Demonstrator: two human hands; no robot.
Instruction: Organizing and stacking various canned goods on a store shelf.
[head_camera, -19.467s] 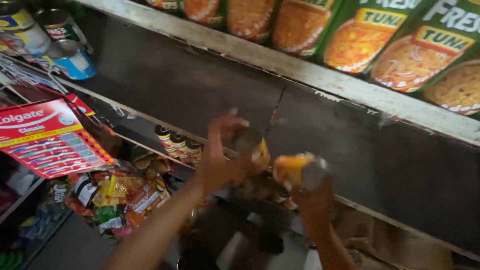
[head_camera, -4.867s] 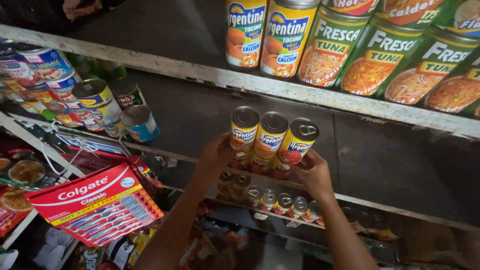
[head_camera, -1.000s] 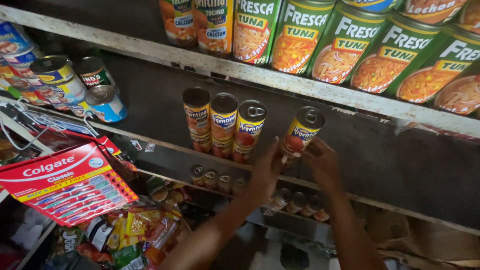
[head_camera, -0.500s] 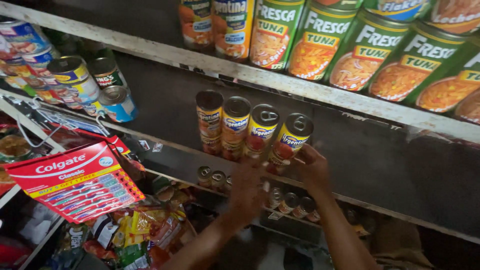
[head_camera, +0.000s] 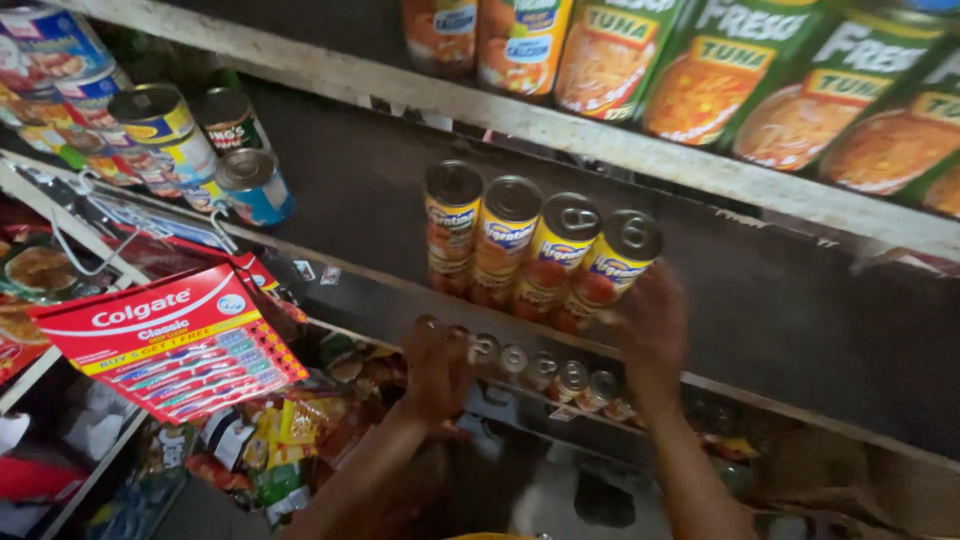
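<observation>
Shelf (head_camera: 800, 330): holds four tall cans (head_camera: 530, 250) in a row, upright, touching.
Right hand (head_camera: 650, 325): raised, fingers spread wide, against the rightmost can (head_camera: 610, 270), no longer gripping it.
Left hand (head_camera: 435, 365): lower than before, loosely curled, empty, near small cans (head_camera: 545, 368) beneath.

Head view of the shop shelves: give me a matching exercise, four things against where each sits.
Things:
1. Row of four yellow-and-orange tins
2. Green tuna cans
3. Red card of toothbrushes
4. Right hand

Places:
A. Top shelf, upper right
B. Hanging at the left
C. Middle shelf, centre
D. Beside the rightmost tin of the row

Pairs: 1-C, 2-A, 3-B, 4-D
</observation>
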